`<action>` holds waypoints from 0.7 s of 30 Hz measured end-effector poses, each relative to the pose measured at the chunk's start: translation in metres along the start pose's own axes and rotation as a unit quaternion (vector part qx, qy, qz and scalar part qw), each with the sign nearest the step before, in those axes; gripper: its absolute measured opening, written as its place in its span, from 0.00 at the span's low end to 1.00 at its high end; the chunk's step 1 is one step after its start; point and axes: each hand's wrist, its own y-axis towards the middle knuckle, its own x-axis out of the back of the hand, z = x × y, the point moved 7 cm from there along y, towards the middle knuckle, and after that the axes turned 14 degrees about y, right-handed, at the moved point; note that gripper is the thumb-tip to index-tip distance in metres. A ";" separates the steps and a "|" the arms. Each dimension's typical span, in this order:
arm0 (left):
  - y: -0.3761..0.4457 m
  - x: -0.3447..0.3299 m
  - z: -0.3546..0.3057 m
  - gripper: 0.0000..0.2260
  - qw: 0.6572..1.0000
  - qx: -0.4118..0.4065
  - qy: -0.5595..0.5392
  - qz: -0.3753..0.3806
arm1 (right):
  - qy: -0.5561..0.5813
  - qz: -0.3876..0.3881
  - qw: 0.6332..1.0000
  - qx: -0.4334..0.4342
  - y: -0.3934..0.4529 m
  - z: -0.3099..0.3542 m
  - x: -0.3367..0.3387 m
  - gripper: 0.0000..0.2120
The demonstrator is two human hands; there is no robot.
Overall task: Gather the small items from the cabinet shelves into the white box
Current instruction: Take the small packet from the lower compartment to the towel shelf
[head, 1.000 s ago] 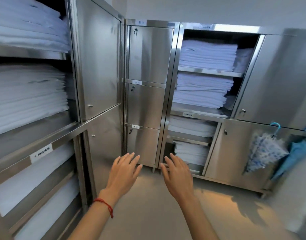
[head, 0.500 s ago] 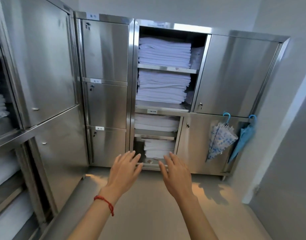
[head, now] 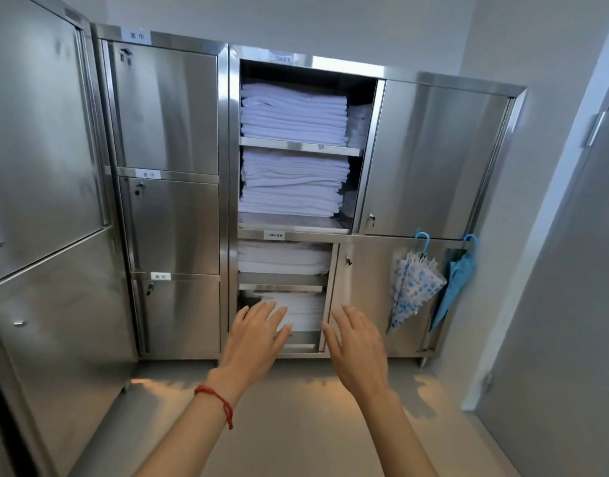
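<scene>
A stainless steel cabinet faces me with its middle bay open. Its shelves hold stacks of folded white linen, with another linen stack below and lower stacks under that. My left hand, with a red cord at the wrist, and my right hand are both held out in front of the lowest shelf, fingers straight and spread, holding nothing. No white box and no small items are in view.
Closed steel locker doors stand left of the open bay, and a large steel door at far left. Two folded umbrellas hang at the right, a patterned umbrella and a blue umbrella. A grey wall closes the right side.
The view has swung right and moved closer to the open cabinet; the left-hand linen shelves have left the frame. Both hands stay raised and spread, now slightly further apart.
</scene>
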 end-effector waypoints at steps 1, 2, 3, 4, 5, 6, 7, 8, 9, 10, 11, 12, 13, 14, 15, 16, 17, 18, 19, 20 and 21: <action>0.008 -0.004 0.003 0.21 1.000 -0.003 0.005 0.001 | -0.002 -0.001 1.000 -0.004 0.009 -0.002 -0.002 0.22; 0.017 -0.007 0.006 0.21 1.000 -0.005 0.008 -0.001 | -0.004 -0.001 1.000 -0.008 0.018 -0.003 -0.005 0.23; 0.026 -0.010 0.011 0.21 1.000 -0.007 0.011 -0.003 | -0.005 -0.002 1.000 -0.009 0.028 -0.003 -0.007 0.23; 0.036 -0.012 0.015 0.21 1.000 -0.010 0.013 -0.006 | -0.005 -0.005 1.000 -0.009 0.038 -0.003 -0.010 0.22; 0.047 -0.014 0.020 0.21 1.000 -0.013 0.018 -0.008 | -0.002 -0.008 1.000 -0.009 0.048 -0.003 -0.013 0.22; 0.057 -0.017 0.024 0.21 1.000 -0.017 0.022 -0.009 | -0.001 -0.010 1.000 -0.010 0.058 -0.004 -0.017 0.22; 0.068 -0.019 0.028 0.21 0.999 -0.021 0.024 -0.008 | -0.003 -0.009 1.000 -0.011 0.068 -0.005 -0.021 0.22; 0.078 -0.022 0.033 0.21 0.999 -0.023 0.024 -0.007 | -0.005 -0.009 1.000 -0.013 0.078 -0.006 -0.026 0.22; 0.087 -0.026 0.038 0.21 0.999 -0.024 0.023 -0.005 | -0.005 -0.010 1.000 -0.015 0.087 -0.007 -0.030 0.22; 0.097 -0.030 0.043 0.22 0.999 -0.025 0.023 -0.003 | -0.004 -0.010 1.000 -0.017 0.096 -0.008 -0.035 0.22; 0.106 -0.035 0.048 0.22 0.999 -0.027 0.022 0.000 | -0.004 -0.010 1.000 -0.019 0.106 -0.010 -0.040 0.23; 0.115 -0.039 0.052 0.22 0.999 -0.028 0.021 0.003 | -0.006 -0.009 1.000 -0.020 0.115 -0.011 -0.046 0.23; 0.124 -0.044 0.057 0.22 0.999 -0.029 0.021 0.005 | -0.008 -0.009 1.000 -0.021 0.124 -0.012 -0.051 0.23; 0.132 -0.048 0.061 0.22 0.999 -0.031 0.022 0.006 | -0.011 -0.010 1.000 -0.023 0.133 -0.013 -0.056 0.23; 0.140 -0.052 0.065 0.22 0.999 -0.033 0.021 0.005 | -0.013 -0.011 1.000 -0.024 0.141 -0.014 -0.060 0.23; 0.148 -0.056 0.068 0.22 0.999 -0.036 0.018 0.005 | -0.015 -0.013 0.999 -0.025 0.150 -0.015 -0.064 0.23; 0.155 -0.060 0.071 0.22 0.999 -0.038 0.015 0.004 | -0.014 -0.015 0.999 -0.026 0.157 -0.017 -0.068 0.23; 0.162 -0.064 0.074 0.22 0.999 -0.041 0.012 0.004 | -0.011 -0.016 0.999 -0.028 0.164 -0.019 -0.072 0.23; 0.168 -0.069 0.076 0.22 0.999 -0.042 0.012 0.004 | -0.008 -0.016 0.999 -0.031 0.170 -0.021 -0.076 0.23; 0.175 -0.073 0.078 0.22 0.999 -0.043 0.013 0.005 | -0.006 -0.015 0.999 -0.033 0.175 -0.023 -0.080 0.23; 0.181 -0.079 0.079 0.22 0.999 -0.043 0.013 0.007 | -0.007 -0.014 0.999 -0.034 0.181 -0.026 -0.084 0.23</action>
